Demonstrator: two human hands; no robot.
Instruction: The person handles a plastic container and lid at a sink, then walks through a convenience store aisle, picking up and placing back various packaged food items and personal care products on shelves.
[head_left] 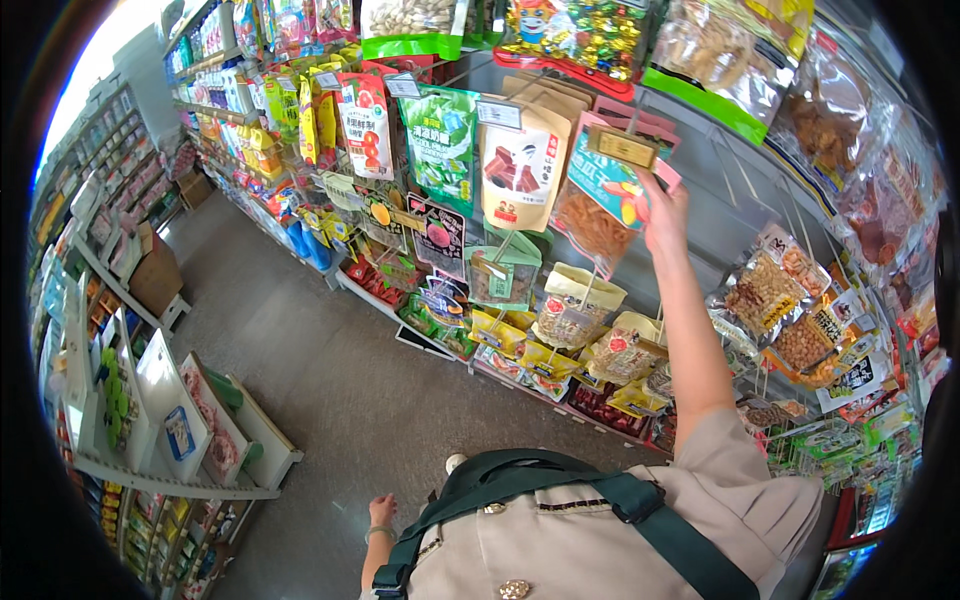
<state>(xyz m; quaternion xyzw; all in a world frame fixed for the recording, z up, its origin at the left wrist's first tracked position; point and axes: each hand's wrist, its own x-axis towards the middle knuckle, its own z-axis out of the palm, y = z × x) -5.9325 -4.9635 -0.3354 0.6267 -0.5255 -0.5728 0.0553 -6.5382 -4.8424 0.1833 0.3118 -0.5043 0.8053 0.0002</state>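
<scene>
A rack (725,245) stands along the floor (330,370). On it, a green bag (440,150) and brown bag (525,170) hang left of a blue-topped bag (597,212), whose right edge the right hand (663,212) pinches. The left hand (382,510) hangs low; I cannot tell whether it is clenched.

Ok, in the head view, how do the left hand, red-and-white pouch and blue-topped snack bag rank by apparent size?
Largest: blue-topped snack bag
Next: red-and-white pouch
Smallest: left hand
</scene>
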